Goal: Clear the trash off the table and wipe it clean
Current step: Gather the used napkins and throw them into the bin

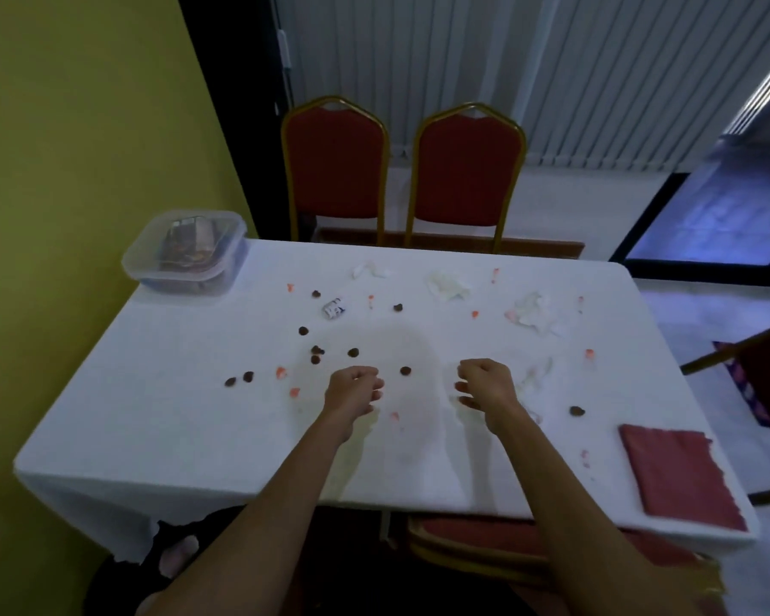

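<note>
The white-clothed table is littered with several small brown bits, several orange-pink scraps, a blue-and-white wrapper and crumpled white tissues. A folded dark red cloth lies at the near right corner. My left hand hovers over the table's middle with loosely curled fingers, holding nothing visible. My right hand hovers beside it, fingers also loosely curled, next to a thin white tissue.
A clear plastic container with dark contents sits on the far left corner, against the yellow wall. Two red chairs stand behind the table. Another red chair is tucked under the near edge, and one more stands at the right.
</note>
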Tool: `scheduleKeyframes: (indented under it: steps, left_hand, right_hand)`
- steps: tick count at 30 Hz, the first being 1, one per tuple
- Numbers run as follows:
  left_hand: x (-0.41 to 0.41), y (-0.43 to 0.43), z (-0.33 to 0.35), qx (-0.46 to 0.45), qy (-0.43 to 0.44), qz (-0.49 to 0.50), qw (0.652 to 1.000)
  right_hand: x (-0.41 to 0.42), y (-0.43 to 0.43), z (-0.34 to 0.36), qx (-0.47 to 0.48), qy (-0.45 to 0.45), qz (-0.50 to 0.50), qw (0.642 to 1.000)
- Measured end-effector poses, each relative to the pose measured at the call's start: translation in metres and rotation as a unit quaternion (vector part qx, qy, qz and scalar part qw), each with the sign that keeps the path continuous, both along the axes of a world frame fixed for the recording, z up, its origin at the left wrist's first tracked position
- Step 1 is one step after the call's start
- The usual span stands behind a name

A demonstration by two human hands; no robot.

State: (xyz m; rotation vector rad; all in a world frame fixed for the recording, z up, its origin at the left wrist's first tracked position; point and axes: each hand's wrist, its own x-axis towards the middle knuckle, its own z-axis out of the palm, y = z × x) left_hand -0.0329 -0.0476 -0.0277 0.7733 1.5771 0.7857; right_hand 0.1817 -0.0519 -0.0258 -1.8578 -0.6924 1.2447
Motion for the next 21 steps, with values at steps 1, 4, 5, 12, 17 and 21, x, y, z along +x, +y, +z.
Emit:
scheduleKeyframes:
  steps: [1,4,5,12,17,21]
  left_hand:
    - [0.012,0.003,0.000,-0.001,0.004,-0.009,1.000]
    - [0.046,0.010,-0.001,0.000,0.007,-0.037,0.999]
    - [0.056,0.012,-0.003,0.001,0.011,-0.046,0.999]
    - [0.114,0.006,-0.014,-0.022,0.038,-0.115,0.992]
    - [0.126,-0.005,-0.019,-0.038,0.077,-0.157,0.984]
    - [0.124,-0.007,-0.019,-0.049,0.100,-0.182,0.977]
  right_hand:
    - [0.016,0.001,-0.001,0.000,-0.011,-0.011,1.000]
    - [0.055,0.003,-0.003,-0.006,-0.064,-0.026,0.998]
    - [0.065,0.003,-0.004,-0.014,-0.085,-0.022,0.996]
    - [0.097,-0.015,-0.016,-0.094,-0.245,0.104,0.959]
    - [0.093,-0.026,-0.036,-0.137,-0.267,0.185,0.936]
    - [0.085,-0.036,-0.049,-0.117,-0.251,0.129,0.952]
